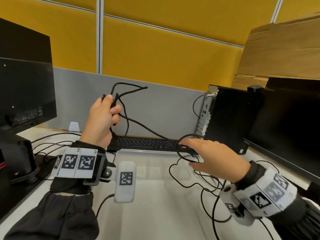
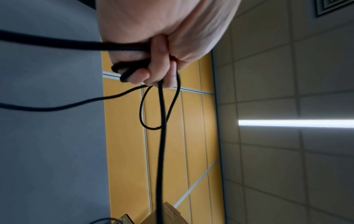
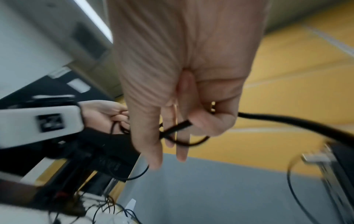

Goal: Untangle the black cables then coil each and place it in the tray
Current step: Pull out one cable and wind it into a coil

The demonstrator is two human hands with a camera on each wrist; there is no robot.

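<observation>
My left hand [image 1: 103, 116] is raised above the keyboard and grips a bunch of black cable [image 1: 143, 125] loops in its fist; the left wrist view shows the fingers [image 2: 157, 65] curled round several strands, with a loop hanging below. One strand runs down to the right to my right hand [image 1: 207, 153], low over the tray's far right corner. A loop lies round that hand's outstretched fingers. In the right wrist view the ring and little fingers [image 3: 214, 119] curl over the cable [image 3: 287, 121]. The translucent white tray [image 1: 147, 151] sits in front of me, with a thin black wire [image 1: 181, 181] trailing over it.
A black keyboard [image 1: 147, 142] lies behind the tray. A black computer tower [image 1: 225, 118] and a monitor [image 1: 290, 127] stand at the right, another monitor [image 1: 26, 92] at the left. A grey partition [image 1: 155, 101] closes the back, with cardboard [image 1: 285, 49] at the far right.
</observation>
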